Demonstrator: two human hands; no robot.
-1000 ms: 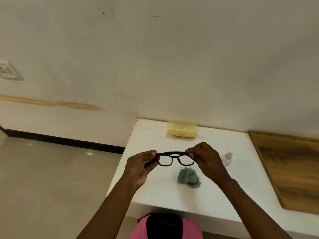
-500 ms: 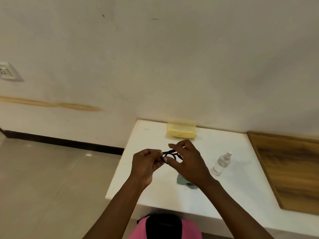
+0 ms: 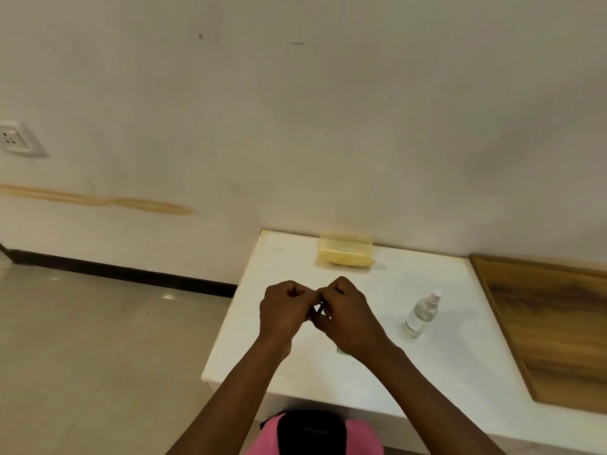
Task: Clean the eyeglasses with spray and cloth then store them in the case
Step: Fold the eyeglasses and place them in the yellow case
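Observation:
Both my hands meet above the white table (image 3: 443, 366). My left hand (image 3: 282, 310) and my right hand (image 3: 345, 315) are closed around the black eyeglasses (image 3: 320, 307), of which only a thin dark sliver shows between the fingers. The green cloth (image 3: 340, 350) lies on the table under my right wrist, almost fully hidden. A clear spray bottle (image 3: 422, 315) with a white nozzle stands to the right of my hands. The yellow glasses case (image 3: 345, 251) rests shut at the table's back edge, against the wall.
A wooden board (image 3: 551, 326) covers the table's right side. The table's left edge drops to a tiled floor (image 3: 98, 356). A pink and black garment (image 3: 312, 435) shows below the front edge. A wall socket (image 3: 16, 139) sits far left.
My hands, which held the opened glasses wide apart, have come together, and the glasses are now nearly hidden inside them. The cloth has become covered by my right wrist.

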